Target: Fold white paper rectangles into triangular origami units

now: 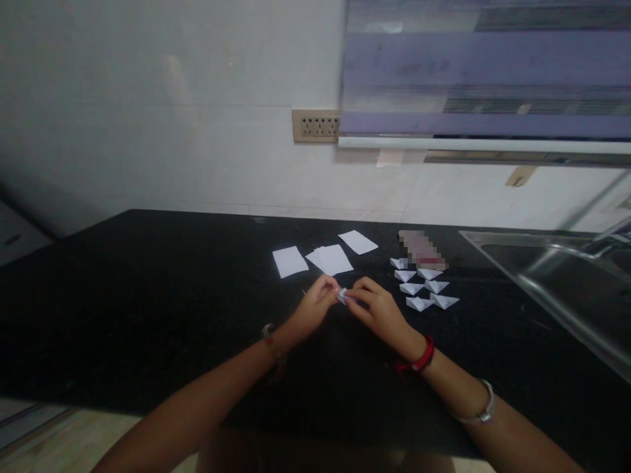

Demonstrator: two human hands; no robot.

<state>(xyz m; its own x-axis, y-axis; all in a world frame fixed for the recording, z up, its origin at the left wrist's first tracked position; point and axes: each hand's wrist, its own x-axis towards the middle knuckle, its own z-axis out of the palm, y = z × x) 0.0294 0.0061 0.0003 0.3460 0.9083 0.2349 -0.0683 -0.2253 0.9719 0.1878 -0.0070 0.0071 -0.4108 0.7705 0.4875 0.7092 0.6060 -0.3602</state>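
Over a black counter [148,295], the left hand [315,307] and right hand [377,309] together pinch a small folded paper piece [342,295] (white), with folded triangles [424,289] just right.

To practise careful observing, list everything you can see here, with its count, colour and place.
small folded white paper piece: one, white, pinched between both hands
flat white paper rectangles: about four, white, counter beyond the hands
folded white paper triangles: about seven, white, right of the hands
black stone counter: one, black, under everything
steel sink: one, grey, far right
beige wall socket strip: one, beige, wall behind
left hand: one, pinching the paper piece
right hand: one, pinching the paper piece
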